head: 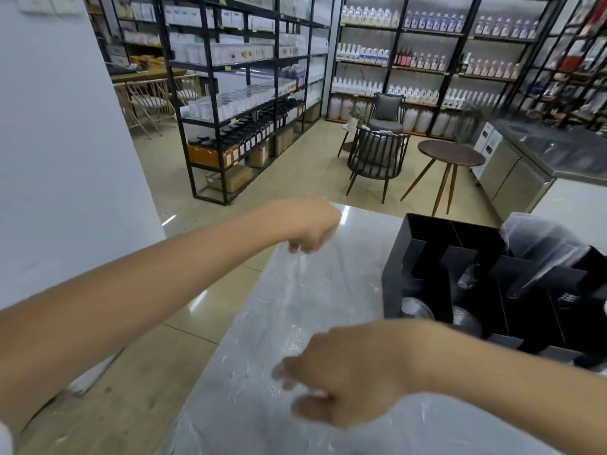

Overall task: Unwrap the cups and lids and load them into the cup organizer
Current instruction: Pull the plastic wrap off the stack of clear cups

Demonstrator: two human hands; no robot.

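Observation:
A long clear plastic wrapper [292, 310] is stretched flat over the grey marble counter [361, 231]. My left hand [310, 226] pinches its far end near the counter's far left corner. My right hand [341, 376] grips the near end, blurred by motion. To the right stands the black cup organizer [423, 254] with several compartments. Clear lids [417, 307] and clear cups [468, 277] lie in its slots. A crumpled clear bag [538, 244] sits at its far right side.
Beyond the counter lies a tiled floor with black shelving [230, 93] full of bottles, two dark chairs [377, 156] and a round wooden table [450, 156]. A steel counter unit [525, 165] stands at the right. A white wall [59, 142] rises on the left.

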